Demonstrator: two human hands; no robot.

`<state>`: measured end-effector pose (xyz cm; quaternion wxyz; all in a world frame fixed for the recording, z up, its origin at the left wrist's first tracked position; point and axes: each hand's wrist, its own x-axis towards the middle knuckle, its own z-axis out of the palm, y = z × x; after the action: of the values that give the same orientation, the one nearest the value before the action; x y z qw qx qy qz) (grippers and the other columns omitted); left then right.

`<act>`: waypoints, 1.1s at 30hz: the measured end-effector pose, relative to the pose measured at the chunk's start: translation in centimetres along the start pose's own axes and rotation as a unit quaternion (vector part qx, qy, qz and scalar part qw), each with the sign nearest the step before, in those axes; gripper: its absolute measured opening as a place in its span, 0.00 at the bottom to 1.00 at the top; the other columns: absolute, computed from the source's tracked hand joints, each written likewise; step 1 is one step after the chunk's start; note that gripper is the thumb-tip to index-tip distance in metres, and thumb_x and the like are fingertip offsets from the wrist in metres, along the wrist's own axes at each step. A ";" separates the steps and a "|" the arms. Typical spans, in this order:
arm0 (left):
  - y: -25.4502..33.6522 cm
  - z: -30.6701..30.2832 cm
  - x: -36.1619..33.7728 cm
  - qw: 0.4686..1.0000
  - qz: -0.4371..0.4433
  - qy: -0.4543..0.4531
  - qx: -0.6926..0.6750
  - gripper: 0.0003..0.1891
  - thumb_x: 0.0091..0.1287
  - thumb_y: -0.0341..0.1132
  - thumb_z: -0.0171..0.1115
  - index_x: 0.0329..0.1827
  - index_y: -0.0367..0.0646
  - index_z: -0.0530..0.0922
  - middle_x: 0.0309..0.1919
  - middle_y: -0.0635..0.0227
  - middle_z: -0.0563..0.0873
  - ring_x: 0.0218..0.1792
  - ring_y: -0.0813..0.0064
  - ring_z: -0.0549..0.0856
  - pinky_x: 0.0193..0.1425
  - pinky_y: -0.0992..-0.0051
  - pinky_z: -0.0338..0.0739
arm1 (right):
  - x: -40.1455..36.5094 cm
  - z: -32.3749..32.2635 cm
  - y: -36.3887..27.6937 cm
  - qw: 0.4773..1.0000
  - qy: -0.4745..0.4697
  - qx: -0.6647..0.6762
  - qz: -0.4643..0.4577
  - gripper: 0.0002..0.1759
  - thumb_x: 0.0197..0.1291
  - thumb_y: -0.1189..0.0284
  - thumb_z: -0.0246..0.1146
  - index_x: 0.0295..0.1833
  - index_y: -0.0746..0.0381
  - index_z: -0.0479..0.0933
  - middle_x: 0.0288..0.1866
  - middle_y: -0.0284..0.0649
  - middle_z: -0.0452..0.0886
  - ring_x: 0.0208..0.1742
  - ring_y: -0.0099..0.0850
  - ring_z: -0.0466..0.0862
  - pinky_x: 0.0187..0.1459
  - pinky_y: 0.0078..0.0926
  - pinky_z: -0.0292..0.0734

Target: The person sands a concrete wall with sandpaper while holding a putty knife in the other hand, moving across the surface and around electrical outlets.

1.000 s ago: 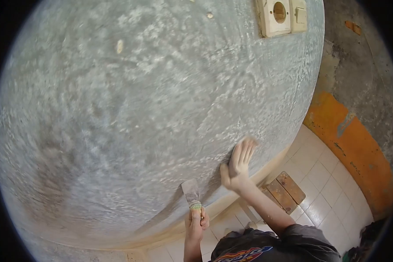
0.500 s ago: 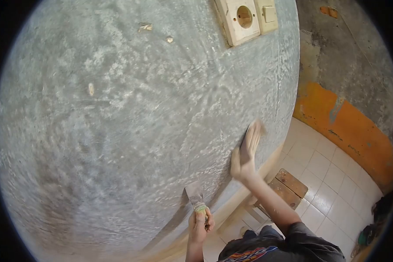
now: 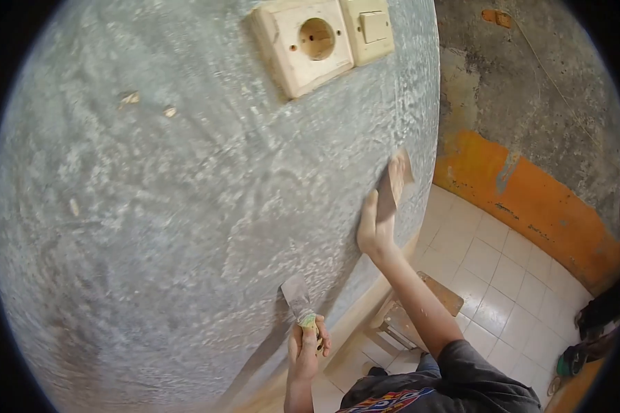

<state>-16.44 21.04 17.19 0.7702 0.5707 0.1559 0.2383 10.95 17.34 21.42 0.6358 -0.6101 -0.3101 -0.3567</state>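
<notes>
My left hand (image 3: 306,345) is closed around the handle of a putty knife (image 3: 296,292), its broad blade pointing up beside the grey wall (image 3: 207,227). To the right and higher up, my right hand (image 3: 377,224) presses against the wall with a brownish-grey sheet of sandpaper (image 3: 391,189) under and around its fingers. Part of the sheet is blurred by motion, and some fingers are hidden by it. The wall is mottled, with rough ripples and a few pale chipped spots.
A power socket (image 3: 317,38) and a light switch (image 3: 374,27) sit on the wall above. A wooden stool (image 3: 441,294) stands on the tiled floor (image 3: 489,268) at the right. Behind it, an orange-banded wall (image 3: 530,199) curves round. Dark items (image 3: 575,358) lie at the lower right.
My right hand has slid upward along the wall with the sandpaper. My left hand with the putty knife has shifted slightly left. The view has turned right, so the socket appears further left and lower.
</notes>
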 end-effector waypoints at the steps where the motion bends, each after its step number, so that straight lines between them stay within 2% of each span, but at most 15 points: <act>1: -0.1 0.6 0.4 1.000 0.000 0.009 0.009 0.21 0.75 0.51 0.48 0.47 0.38 0.70 0.29 0.69 0.76 0.26 0.80 0.75 0.25 0.80 0.68 | 1.3 -0.3 -1.4 0.999 -0.031 0.004 -0.021 0.38 0.61 0.68 0.54 0.73 0.74 0.53 0.73 0.64 0.55 0.77 0.59 0.48 0.74 0.58 0.33; 3: -0.8 1.8 1.5 0.999 0.014 0.030 0.027 0.20 0.75 0.50 0.47 0.41 0.39 0.72 0.27 0.69 0.76 0.27 0.80 0.76 0.29 0.79 0.70 | 1.1 0.8 0.1 0.986 -0.138 -0.044 -0.084 0.36 0.59 0.66 0.56 0.70 0.73 0.59 0.72 0.62 0.58 0.75 0.57 0.54 0.72 0.61 0.41; 4: -1.1 2.7 2.2 0.999 0.015 0.032 0.024 0.20 0.75 0.50 0.47 0.41 0.39 0.72 0.27 0.69 0.76 0.27 0.80 0.76 0.29 0.79 0.70 | 2.0 -1.0 -3.5 0.972 -0.151 -0.104 -0.150 0.35 0.55 0.65 0.59 0.67 0.72 0.62 0.70 0.61 0.61 0.71 0.58 0.60 0.68 0.65 0.48; 6: -1.8 4.9 3.5 0.997 0.056 0.050 0.020 0.20 0.75 0.50 0.47 0.40 0.39 0.71 0.27 0.69 0.75 0.27 0.79 0.77 0.31 0.78 0.71 | -0.2 -2.6 -0.6 0.923 -0.281 -0.075 -0.252 0.37 0.53 0.64 0.61 0.66 0.72 0.63 0.69 0.61 0.62 0.66 0.61 0.63 0.66 0.67 0.51; 9: -2.3 8.8 5.3 0.995 0.057 0.078 0.018 0.20 0.76 0.49 0.47 0.38 0.39 0.71 0.25 0.69 0.74 0.24 0.78 0.75 0.28 0.78 0.70 | 0.8 -5.1 5.5 0.926 -0.310 -0.111 -0.185 0.38 0.55 0.63 0.60 0.69 0.72 0.61 0.72 0.60 0.59 0.70 0.62 0.60 0.68 0.66 0.47; 10: -2.6 10.0 5.6 0.994 0.040 0.103 0.017 0.20 0.76 0.49 0.46 0.37 0.39 0.70 0.24 0.70 0.73 0.22 0.79 0.75 0.26 0.78 0.70 | 2.4 -5.4 6.7 0.926 -0.310 -0.105 -0.186 0.38 0.55 0.63 0.60 0.69 0.72 0.61 0.72 0.60 0.59 0.70 0.62 0.60 0.68 0.66 0.47; 12: -3.7 12.2 7.0 0.991 0.029 0.126 0.024 0.20 0.76 0.50 0.46 0.36 0.40 0.69 0.22 0.71 0.73 0.20 0.80 0.73 0.24 0.79 0.68 | 7.0 -5.0 9.4 0.983 -0.108 -0.059 -0.140 0.41 0.56 0.63 0.60 0.72 0.71 0.57 0.74 0.60 0.56 0.74 0.60 0.55 0.71 0.64 0.42; 15: -5.1 15.2 9.0 0.989 0.024 0.145 0.037 0.20 0.76 0.50 0.46 0.34 0.42 0.68 0.19 0.73 0.70 0.17 0.82 0.70 0.21 0.81 0.65 | 12.7 -5.0 8.5 0.986 -0.099 -0.059 -0.117 0.42 0.58 0.64 0.60 0.74 0.71 0.54 0.76 0.60 0.53 0.77 0.58 0.50 0.72 0.62 0.37; 16: -5.3 16.2 9.5 0.989 0.029 0.139 0.046 0.20 0.76 0.50 0.46 0.32 0.43 0.67 0.18 0.74 0.69 0.16 0.84 0.69 0.19 0.81 0.63 | 12.7 -5.2 8.4 0.979 -0.122 -0.085 -0.142 0.39 0.58 0.64 0.60 0.73 0.69 0.57 0.74 0.60 0.57 0.76 0.57 0.55 0.71 0.64 0.42; 20: -5.4 20.1 10.9 0.979 0.014 0.202 -0.005 0.20 0.76 0.49 0.47 0.30 0.44 0.67 0.17 0.76 0.67 0.14 0.85 0.66 0.17 0.82 0.59 | 8.1 -8.8 13.1 0.927 -0.249 -0.070 -0.272 0.34 0.59 0.61 0.60 0.69 0.64 0.63 0.67 0.59 0.66 0.71 0.53 0.62 0.66 0.66 0.52; 22: -5.8 20.6 11.6 0.977 0.000 0.212 -0.028 0.19 0.75 0.49 0.49 0.29 0.45 0.66 0.17 0.77 0.67 0.14 0.86 0.64 0.16 0.82 0.56 | 7.6 -10.9 16.0 0.824 -0.523 -0.205 -0.077 0.37 0.60 0.60 0.60 0.71 0.67 0.61 0.70 0.61 0.62 0.73 0.57 0.59 0.67 0.66 0.50; 23: -5.8 20.9 11.8 0.975 0.001 0.219 -0.026 0.19 0.75 0.49 0.49 0.29 0.45 0.66 0.17 0.77 0.67 0.14 0.86 0.64 0.16 0.82 0.56 | 7.1 -10.7 17.7 0.824 -0.525 -0.198 -0.079 0.37 0.60 0.60 0.60 0.71 0.67 0.61 0.70 0.61 0.62 0.73 0.57 0.59 0.67 0.66 0.50; 25: -5.7 21.5 12.1 0.969 -0.020 0.246 -0.018 0.19 0.74 0.48 0.51 0.28 0.46 0.66 0.16 0.78 0.65 0.13 0.86 0.63 0.16 0.82 0.55 | 7.4 -9.4 19.5 0.971 -0.168 -0.090 -0.146 0.39 0.60 0.60 0.59 0.72 0.71 0.57 0.73 0.62 0.57 0.75 0.60 0.54 0.68 0.67 0.46; 30: -6.2 21.9 12.3 0.963 -0.008 0.271 -0.016 0.19 0.74 0.48 0.53 0.26 0.48 0.65 0.14 0.79 0.64 0.12 0.87 0.62 0.15 0.82 0.54 | 16.1 -7.8 14.0 0.972 -0.147 -0.091 -0.159 0.40 0.61 0.59 0.58 0.72 0.73 0.56 0.75 0.61 0.55 0.76 0.59 0.53 0.69 0.66 0.45; 33: -6.4 22.1 12.9 0.963 -0.003 0.271 -0.005 0.20 0.73 0.50 0.53 0.26 0.49 0.65 0.14 0.79 0.63 0.12 0.87 0.61 0.14 0.82 0.52 | 11.7 -7.5 15.1 0.956 -0.157 -0.086 -0.231 0.39 0.58 0.58 0.60 0.68 0.72 0.63 0.71 0.60 0.62 0.73 0.57 0.60 0.66 0.65 0.52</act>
<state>6.90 8.77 18.10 0.7026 0.4807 0.3591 0.3826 29.74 9.01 22.30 0.4248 -0.6224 -0.5068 -0.4187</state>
